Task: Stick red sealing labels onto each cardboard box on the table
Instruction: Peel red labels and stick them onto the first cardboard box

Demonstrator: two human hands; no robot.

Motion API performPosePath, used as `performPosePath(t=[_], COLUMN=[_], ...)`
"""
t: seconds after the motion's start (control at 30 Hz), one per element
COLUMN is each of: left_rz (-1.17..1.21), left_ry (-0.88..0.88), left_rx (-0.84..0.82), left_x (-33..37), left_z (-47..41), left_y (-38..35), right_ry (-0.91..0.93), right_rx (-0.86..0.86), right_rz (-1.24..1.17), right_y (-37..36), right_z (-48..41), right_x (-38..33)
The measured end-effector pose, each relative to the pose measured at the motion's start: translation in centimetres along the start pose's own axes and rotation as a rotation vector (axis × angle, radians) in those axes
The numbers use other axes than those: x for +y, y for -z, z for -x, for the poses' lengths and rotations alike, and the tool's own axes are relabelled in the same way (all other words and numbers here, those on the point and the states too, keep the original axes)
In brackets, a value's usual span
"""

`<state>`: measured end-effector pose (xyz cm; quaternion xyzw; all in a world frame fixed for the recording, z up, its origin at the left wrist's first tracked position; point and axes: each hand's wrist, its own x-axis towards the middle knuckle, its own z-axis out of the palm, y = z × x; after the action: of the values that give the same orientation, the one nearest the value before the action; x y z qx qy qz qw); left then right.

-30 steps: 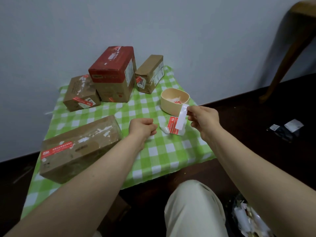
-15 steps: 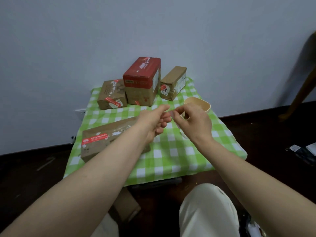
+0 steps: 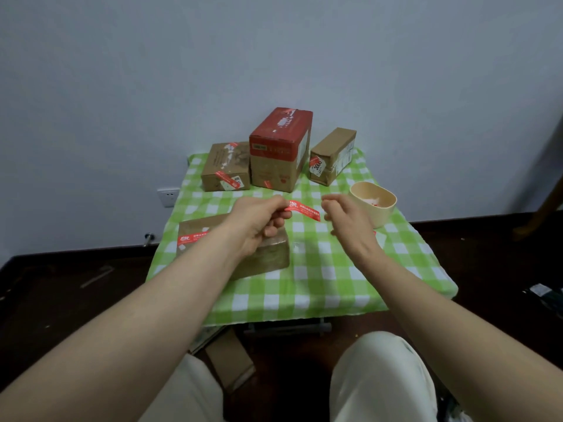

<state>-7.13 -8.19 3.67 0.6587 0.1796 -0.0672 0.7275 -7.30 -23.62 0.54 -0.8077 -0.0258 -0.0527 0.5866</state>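
Now left hand (image 3: 259, 219) pinching red label (image 3: 303, 211), right hand (image 3: 344, 216) loosely curled, apart.

A long red sealing label (image 3: 303, 210) hung flat above the table's centre. At seven o'clock lay a long brown cardboard box (image 3: 275, 254); three boxes, labelled brown (image 3: 225, 166), red-topped (image 3: 278, 149), narrow brown (image 3: 332, 155), stood at twelve.
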Motion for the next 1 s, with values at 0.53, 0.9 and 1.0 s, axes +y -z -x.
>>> performPosePath(t=[0.53, 0.9, 1.0], left_rz=[-0.126, -0.333, -0.374], left_ry=[-0.018, 0.044, 0.043], left_rx=[0.095, 0.176, 0.193], left_x=[0.7, -0.5, -0.9], left_z=[-0.3, -3.4, -4.2], left_y=[5.0, 5.8, 5.9], right_ry=[-0.368, -0.354, -0.333], right_rx=[-0.122, -0.077, -0.102], right_rz=[-0.486, -0.256, -0.08], right_y=[-2.2, -4.4, -5.3], right_z=[-2.4, -4.7, -5.3], right_x=[-1.8, -0.9, -0.2])
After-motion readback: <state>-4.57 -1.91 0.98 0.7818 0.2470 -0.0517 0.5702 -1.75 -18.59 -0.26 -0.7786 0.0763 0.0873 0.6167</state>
